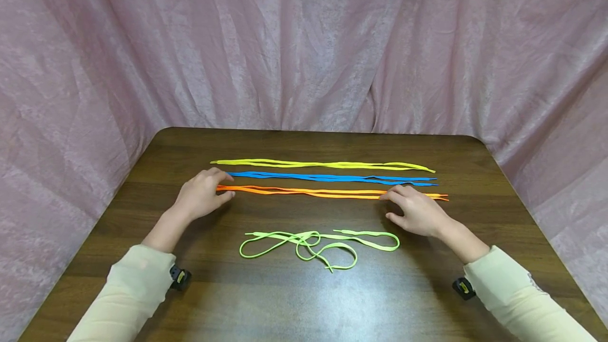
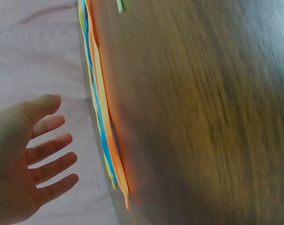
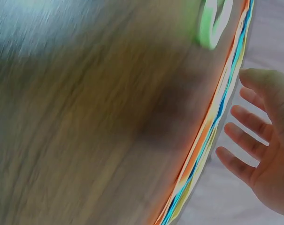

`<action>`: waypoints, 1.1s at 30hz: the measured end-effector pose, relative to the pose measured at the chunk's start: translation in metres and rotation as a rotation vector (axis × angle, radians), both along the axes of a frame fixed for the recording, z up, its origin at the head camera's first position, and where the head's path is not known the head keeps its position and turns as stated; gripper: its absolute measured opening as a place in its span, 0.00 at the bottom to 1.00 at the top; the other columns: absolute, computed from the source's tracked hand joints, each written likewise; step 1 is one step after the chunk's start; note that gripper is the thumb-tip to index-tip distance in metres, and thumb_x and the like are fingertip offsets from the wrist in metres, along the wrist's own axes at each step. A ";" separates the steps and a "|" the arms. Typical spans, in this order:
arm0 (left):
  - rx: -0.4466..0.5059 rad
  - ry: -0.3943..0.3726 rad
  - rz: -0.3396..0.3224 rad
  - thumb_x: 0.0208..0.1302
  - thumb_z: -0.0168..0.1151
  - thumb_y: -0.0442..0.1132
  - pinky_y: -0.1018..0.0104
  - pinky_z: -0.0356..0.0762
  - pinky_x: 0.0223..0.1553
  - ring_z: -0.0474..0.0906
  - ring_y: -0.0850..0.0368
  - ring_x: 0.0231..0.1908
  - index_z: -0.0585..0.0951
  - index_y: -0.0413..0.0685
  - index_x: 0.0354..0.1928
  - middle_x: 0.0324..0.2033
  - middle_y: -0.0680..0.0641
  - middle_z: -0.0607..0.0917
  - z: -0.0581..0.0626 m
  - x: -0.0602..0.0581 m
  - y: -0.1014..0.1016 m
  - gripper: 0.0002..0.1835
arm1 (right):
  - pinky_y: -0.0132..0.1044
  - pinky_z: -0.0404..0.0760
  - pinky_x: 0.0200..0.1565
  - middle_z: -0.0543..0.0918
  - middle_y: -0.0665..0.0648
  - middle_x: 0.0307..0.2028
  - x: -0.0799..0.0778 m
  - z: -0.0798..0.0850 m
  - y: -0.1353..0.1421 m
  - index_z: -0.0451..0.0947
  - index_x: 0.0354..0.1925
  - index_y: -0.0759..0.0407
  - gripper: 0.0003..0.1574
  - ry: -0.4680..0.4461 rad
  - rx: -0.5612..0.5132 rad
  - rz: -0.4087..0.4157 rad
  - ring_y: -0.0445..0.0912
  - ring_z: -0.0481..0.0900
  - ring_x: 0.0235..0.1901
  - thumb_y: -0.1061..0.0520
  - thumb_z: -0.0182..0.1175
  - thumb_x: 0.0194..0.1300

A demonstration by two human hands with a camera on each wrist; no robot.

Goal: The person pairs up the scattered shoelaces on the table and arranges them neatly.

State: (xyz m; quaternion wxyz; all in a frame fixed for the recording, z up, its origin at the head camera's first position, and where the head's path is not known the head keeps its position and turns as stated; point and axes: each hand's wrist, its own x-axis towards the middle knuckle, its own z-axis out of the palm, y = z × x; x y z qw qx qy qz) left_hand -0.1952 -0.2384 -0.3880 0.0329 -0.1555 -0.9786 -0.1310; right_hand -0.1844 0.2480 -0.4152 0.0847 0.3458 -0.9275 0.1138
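Across the table lie three shoelaces, each doubled and stretched out left to right: yellow (image 1: pixel 304 164) at the back, blue (image 1: pixel 309 177) in the middle, orange (image 1: pixel 304 192) at the front. Nearer the person, a light green shoelace (image 1: pixel 317 236) lies in loose loops. My left hand (image 1: pixel 201 193) is over the left ends of the blue and orange laces; in the left wrist view its fingers (image 2: pixel 52 152) are spread and hold nothing. Toward the orange lace's right end hovers my right hand (image 1: pixel 414 210), its fingers (image 3: pixel 245 133) loosely bent, apart and holding nothing in the right wrist view.
The brown wooden table (image 1: pixel 228 300) has rounded far corners. A pink curtain (image 1: pixel 304 46) hangs behind it and along both sides. Each wrist carries a small black camera, one on the left sleeve (image 1: pixel 133 278) and one on the right sleeve (image 1: pixel 503 273).
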 end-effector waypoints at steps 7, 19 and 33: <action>0.000 0.006 -0.119 0.54 0.66 0.47 0.46 0.71 0.48 0.73 0.44 0.50 0.79 0.48 0.49 0.47 0.46 0.78 -0.001 0.004 0.026 0.21 | 0.40 0.76 0.37 0.78 0.48 0.37 0.010 -0.002 -0.027 0.78 0.43 0.52 0.19 -0.015 0.020 0.093 0.44 0.77 0.38 0.55 0.66 0.50; -0.038 0.070 -0.318 0.53 0.67 0.47 0.55 0.74 0.47 0.74 0.48 0.48 0.79 0.48 0.47 0.45 0.48 0.78 -0.008 0.011 0.077 0.20 | 0.35 0.72 0.32 0.76 0.47 0.33 0.019 -0.015 -0.056 0.78 0.39 0.50 0.15 0.006 0.024 0.193 0.42 0.72 0.31 0.56 0.66 0.49; -0.063 0.061 -0.464 0.54 0.66 0.47 0.57 0.73 0.46 0.74 0.51 0.44 0.79 0.48 0.46 0.43 0.49 0.78 -0.014 0.020 0.118 0.19 | 0.28 0.64 0.25 0.66 0.43 0.24 0.021 -0.015 -0.068 0.69 0.25 0.49 0.12 0.022 0.067 0.193 0.38 0.64 0.24 0.59 0.63 0.53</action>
